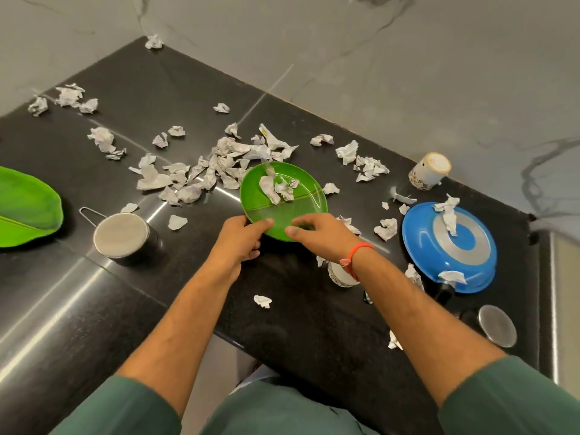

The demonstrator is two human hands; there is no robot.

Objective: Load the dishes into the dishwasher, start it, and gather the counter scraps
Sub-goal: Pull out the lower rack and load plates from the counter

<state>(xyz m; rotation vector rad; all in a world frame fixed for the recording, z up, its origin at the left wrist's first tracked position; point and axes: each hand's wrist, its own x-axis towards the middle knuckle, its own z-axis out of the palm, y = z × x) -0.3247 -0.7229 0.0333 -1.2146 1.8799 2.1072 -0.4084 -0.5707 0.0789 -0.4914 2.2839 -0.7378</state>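
Nothing looks loaded yet, as far as I can judge: no dishwasher is in sight, and every dish I can see sits out on the black counter (307,324). Nearest me at 4 o'clock lies a small steel cup (497,325). At 9 o'clock sits a steel pot (120,235), at 3 o'clock an upturned blue pan (448,246). Both my arms reach forward. My left hand (241,238) grips the near rim of the green plate (310,196), thumb on top; my right hand (317,233) closes on that rim just beside it. The plate is tilted, with paper scraps (276,186) on it. Toward 12 o'clock, crumpled paper (194,174) litters the counter, ungathered, and a mug (428,171) lies tipped at 2 o'clock
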